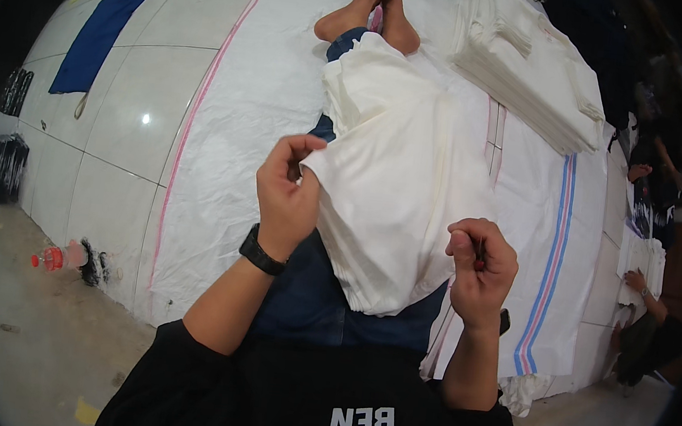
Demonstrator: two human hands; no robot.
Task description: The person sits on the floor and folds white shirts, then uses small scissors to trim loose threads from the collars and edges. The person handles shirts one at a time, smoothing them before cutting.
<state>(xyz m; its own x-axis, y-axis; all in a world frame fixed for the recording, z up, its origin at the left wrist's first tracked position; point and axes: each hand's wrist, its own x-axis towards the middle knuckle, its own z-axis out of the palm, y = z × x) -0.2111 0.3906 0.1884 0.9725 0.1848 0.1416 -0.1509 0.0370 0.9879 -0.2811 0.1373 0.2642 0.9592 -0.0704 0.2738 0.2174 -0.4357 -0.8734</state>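
The white garment (397, 194) lies draped over the person's outstretched legs, its long axis running from about 6 o'clock near the lap toward 12 o'clock, where the bare feet (374, 13) show beyond its far end. The left hand (286, 195) is on it: thumb and fingers are pinched shut on the cloth's left edge at about 9 o'clock from the garment's middle, lifting a corner. The right hand (480, 269) sits at roughly 4 o'clock, just off the lower right edge, curled tight around a small dark tool with a red spot (479, 263); whether it touches the cloth cannot be told. The left hand is therefore the nearer. A stack of folded white garments (530, 75) rests at 1 o'clock on the white woven sheet (262, 96), and a blue cloth (102, 30) lies well apart at 10 o'clock.
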